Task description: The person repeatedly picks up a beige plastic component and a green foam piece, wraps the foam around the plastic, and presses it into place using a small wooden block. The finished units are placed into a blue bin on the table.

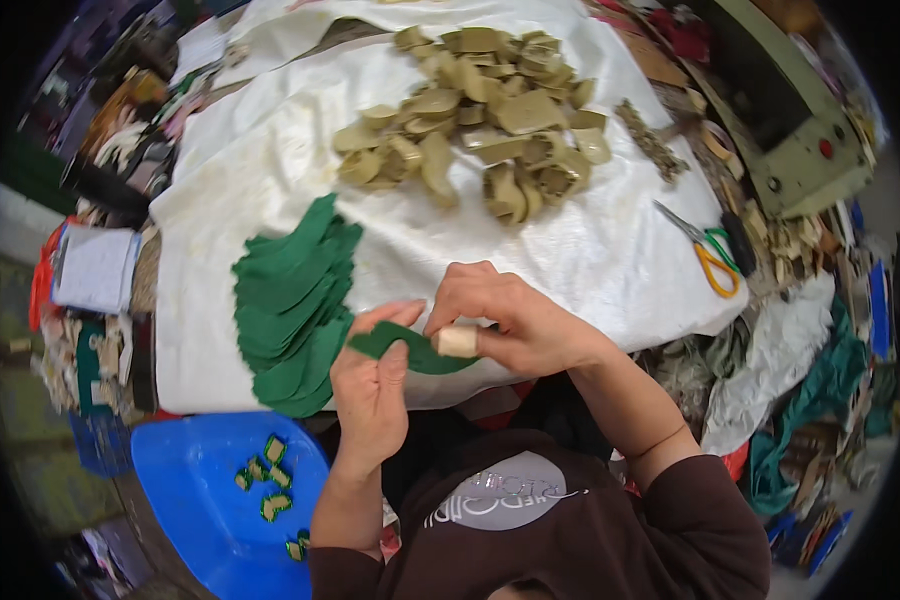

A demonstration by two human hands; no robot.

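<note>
Over the front edge of the table, a small green fabric piece [425, 357] is stretched between my hands. My left hand [370, 390] pinches its left end between thumb and fingers. At its right part, my right hand [505, 315] grips the same piece with bent fingers. A pale beige band [457, 341] shows at my right fingers; whether it is wrapped round a finger or held, I cannot tell. Just left of my hands lies a fanned stack of green fabric pieces [295, 300]. Farther back is a heap of curled olive-beige strips [490, 105].
A white cloth [240, 190] covers the table. Scissors [705, 250] with orange and green handles lie at its right edge. At lower left stands a blue plastic tub [190, 500] with several small beige-and-green pieces. A green metal machine [810, 160] stands at upper right.
</note>
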